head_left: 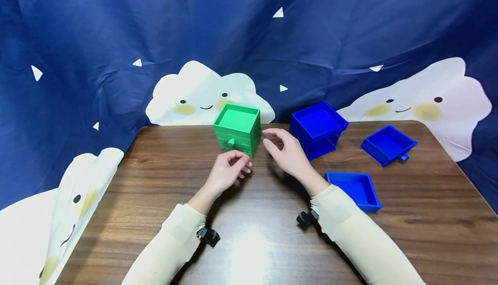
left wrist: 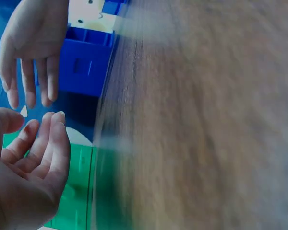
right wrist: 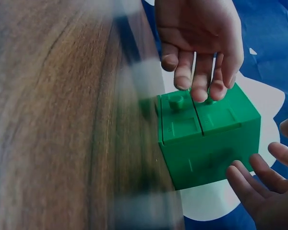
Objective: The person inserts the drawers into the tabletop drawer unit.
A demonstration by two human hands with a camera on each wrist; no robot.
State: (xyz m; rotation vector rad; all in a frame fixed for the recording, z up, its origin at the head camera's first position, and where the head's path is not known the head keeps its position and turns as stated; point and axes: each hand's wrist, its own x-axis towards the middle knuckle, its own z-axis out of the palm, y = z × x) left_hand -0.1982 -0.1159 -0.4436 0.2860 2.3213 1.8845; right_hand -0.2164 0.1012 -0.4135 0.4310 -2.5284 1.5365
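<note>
A small green drawer cabinet stands near the table's back edge. One round knob shows on its front in the head view, while the right wrist view shows two drawer fronts. Just before the cabinet is my left hand, fingers loosely bent, holding nothing. My right hand hovers at the cabinet's right side, fingers spread and slightly bent, also holding nothing. Whether either hand touches the green cabinet I cannot tell. Right of that hand stands a blue cabinet with an open front.
Two blue drawers lie apart from the blue cabinet: one with a knob, the farther drawer at the right, and the nearer drawer beside my right forearm. A dark blue cloth hangs behind the wooden table.
</note>
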